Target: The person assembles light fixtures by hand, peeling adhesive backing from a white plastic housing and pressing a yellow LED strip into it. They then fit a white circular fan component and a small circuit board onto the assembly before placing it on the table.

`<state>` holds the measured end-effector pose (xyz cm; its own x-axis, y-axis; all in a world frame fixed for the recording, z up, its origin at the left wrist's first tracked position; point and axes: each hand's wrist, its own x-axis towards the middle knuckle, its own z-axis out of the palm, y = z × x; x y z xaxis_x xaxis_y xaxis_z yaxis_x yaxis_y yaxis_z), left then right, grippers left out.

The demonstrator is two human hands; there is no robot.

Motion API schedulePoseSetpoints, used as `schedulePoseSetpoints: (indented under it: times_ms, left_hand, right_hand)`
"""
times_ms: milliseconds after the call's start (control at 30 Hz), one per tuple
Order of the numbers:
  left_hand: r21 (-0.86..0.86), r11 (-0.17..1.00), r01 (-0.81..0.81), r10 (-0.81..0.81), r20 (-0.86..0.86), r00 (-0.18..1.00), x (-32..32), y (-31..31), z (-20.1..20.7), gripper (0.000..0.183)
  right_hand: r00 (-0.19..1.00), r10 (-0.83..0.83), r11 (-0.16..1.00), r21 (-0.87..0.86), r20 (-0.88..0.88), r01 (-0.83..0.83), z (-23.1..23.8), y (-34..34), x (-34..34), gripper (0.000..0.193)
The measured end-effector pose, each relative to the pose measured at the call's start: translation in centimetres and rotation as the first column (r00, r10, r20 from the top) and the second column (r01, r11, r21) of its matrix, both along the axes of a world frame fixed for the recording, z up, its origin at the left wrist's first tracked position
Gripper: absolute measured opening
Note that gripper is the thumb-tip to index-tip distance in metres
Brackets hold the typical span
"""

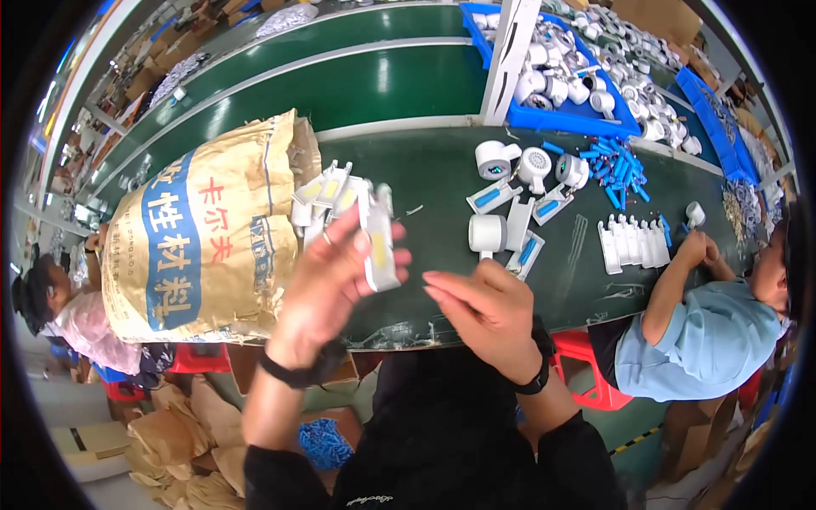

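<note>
My left hand (327, 285) is raised over the near edge of the dark green table (433, 174) and grips a white oblong plastic part with a yellow face (378, 240), held upright. My right hand (489, 314) hovers just to its right, fingers together and pointing left, holding nothing, a short gap from the part. Both wrists wear black bands. Behind the held part lies a small heap of similar white and yellow parts (327, 194) at the mouth of a big tan paper sack (204, 238).
White round housings and blue-and-white parts (518, 200) lie mid-table, blue sticks (616, 166) farther right. A blue bin (578, 81) holds several white pieces. A person in a light blue shirt (697, 331) works at right by a row of white parts (633, 242); another person (59, 310) sits left.
</note>
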<state>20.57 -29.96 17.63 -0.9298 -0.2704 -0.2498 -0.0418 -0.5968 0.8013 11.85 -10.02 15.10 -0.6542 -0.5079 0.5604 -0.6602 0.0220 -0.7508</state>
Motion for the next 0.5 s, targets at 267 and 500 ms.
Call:
schedulePoseSetpoints:
  times_ms: [267, 500]
  left_hand:
    - [0.217, 0.976, -0.032, 0.044, -0.054, 0.998, 2.2, 3.7, -3.8, 0.051]
    - [0.215, 0.976, -0.016, 0.026, -0.043, 0.999, 2.5, 4.2, -3.9, 0.054]
  right_hand:
    - [0.966, 0.119, 0.984, 0.155, -0.228, -0.085, -1.3, -0.6, 0.8, 0.029]
    - [0.920, 0.125, 0.984, 0.163, -0.371, -0.068, -1.0, -0.5, 1.2, 0.031]
